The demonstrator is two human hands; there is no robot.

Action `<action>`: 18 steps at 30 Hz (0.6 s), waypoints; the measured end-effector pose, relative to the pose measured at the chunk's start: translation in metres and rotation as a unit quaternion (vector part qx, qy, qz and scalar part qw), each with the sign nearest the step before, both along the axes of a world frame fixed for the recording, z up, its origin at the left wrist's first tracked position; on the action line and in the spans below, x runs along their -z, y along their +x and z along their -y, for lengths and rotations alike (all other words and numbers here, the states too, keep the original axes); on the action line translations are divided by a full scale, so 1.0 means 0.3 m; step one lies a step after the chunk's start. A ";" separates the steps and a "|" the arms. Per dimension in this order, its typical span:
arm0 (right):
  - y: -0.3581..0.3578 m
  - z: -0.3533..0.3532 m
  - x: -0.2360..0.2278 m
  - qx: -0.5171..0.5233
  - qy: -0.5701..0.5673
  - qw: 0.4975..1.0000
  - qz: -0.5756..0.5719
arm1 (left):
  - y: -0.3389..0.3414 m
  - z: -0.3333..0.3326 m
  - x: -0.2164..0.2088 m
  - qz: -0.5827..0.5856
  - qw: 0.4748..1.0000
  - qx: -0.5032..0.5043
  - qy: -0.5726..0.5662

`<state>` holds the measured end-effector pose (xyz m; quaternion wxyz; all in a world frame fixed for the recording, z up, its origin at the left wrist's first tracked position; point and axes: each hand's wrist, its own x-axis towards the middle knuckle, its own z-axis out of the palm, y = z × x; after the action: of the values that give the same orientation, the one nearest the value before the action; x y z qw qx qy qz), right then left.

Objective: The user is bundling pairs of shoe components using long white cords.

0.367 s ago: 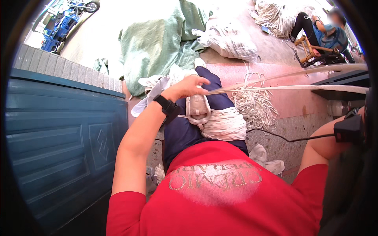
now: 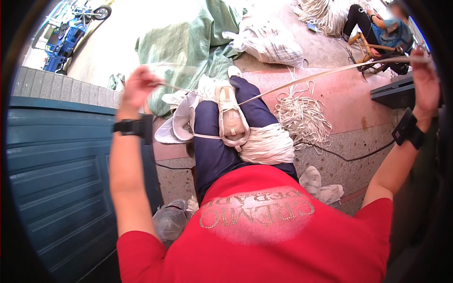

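Note:
My left hand (image 2: 137, 87) is raised at the left, fingers closed on a white flat cord (image 2: 330, 70); it is blurred. My right hand (image 2: 424, 78) is up at the far right and grips the same cord, which runs taut from it down to my white shoe (image 2: 232, 120). The shoe rests on my crossed leg in navy trousers (image 2: 212, 151). A thick wound bundle of the cord (image 2: 271, 144) wraps the leg beside the shoe. Both wrists wear black bands.
A blue metal door (image 2: 56, 179) stands close on my left. A loose cord pile (image 2: 302, 115) lies on the floor ahead, with a green tarp (image 2: 188, 42) and a white sack (image 2: 269, 45) behind. Another person (image 2: 382, 26) sits at the upper right. A black cable (image 2: 349, 158) crosses the floor.
My left hand has left the shoe and bundle and swung up and to the left, drawing cord out. My right hand has risen higher along the taut cord.

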<state>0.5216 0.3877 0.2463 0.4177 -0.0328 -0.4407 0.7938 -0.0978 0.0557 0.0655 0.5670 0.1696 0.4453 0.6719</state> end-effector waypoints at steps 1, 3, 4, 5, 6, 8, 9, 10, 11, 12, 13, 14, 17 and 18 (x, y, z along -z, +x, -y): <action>0.159 -0.074 0.127 0.092 -0.103 0.990 -0.023 | -0.119 0.062 -0.043 -0.019 0.997 -0.080 -0.006; 0.290 -0.145 0.365 0.075 -0.401 0.909 -0.087 | -0.357 0.257 -0.139 0.057 0.971 -0.234 0.005; 0.261 -0.151 0.505 0.190 -0.352 0.916 -0.031 | -0.505 0.406 -0.188 0.025 0.971 -0.240 0.003; 0.226 -0.111 0.574 0.203 -0.343 0.916 0.041 | -0.509 0.405 -0.216 -0.047 0.942 -0.327 -0.065; 0.127 -0.057 0.646 0.247 -0.279 0.920 0.118 | -0.539 0.458 -0.247 -0.054 0.938 -0.335 -0.065; -0.170 0.067 0.765 0.288 -0.193 0.879 0.328 | -0.558 0.499 -0.245 -0.058 0.940 -0.326 -0.079; -0.313 0.164 0.795 0.194 -0.085 0.895 0.393 | -0.560 0.528 -0.230 -0.058 0.942 -0.317 -0.091; -0.421 0.259 0.845 0.152 -0.029 0.859 0.489 | -0.509 0.478 -0.163 -0.086 0.941 -0.301 -0.129; -0.529 0.367 0.852 0.088 0.019 0.846 0.526 | -0.408 0.397 -0.105 -0.063 0.955 -0.252 -0.146; -0.597 0.435 0.957 -0.003 0.048 0.863 0.502 | -0.348 0.371 -0.034 -0.014 0.973 -0.185 -0.140; -0.690 0.525 0.956 -0.096 0.157 0.850 0.493 | -0.220 0.302 0.041 -0.026 0.961 -0.189 -0.200; -0.756 0.610 1.016 -0.134 0.171 0.841 0.495 | -0.130 0.264 0.112 -0.016 0.967 -0.108 -0.230; -0.897 0.715 1.017 -0.140 0.455 0.703 0.529 | 0.193 0.135 0.240 -0.007 0.956 0.018 -0.293; -0.909 0.724 1.025 -0.035 0.531 0.684 0.499 | 0.261 0.111 0.272 0.041 0.955 0.063 -0.287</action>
<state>0.2489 0.1705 -0.0610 0.0548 -0.1814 -0.9326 0.3072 -0.0194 0.0225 -0.0161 0.6505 -0.0004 0.5839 0.4857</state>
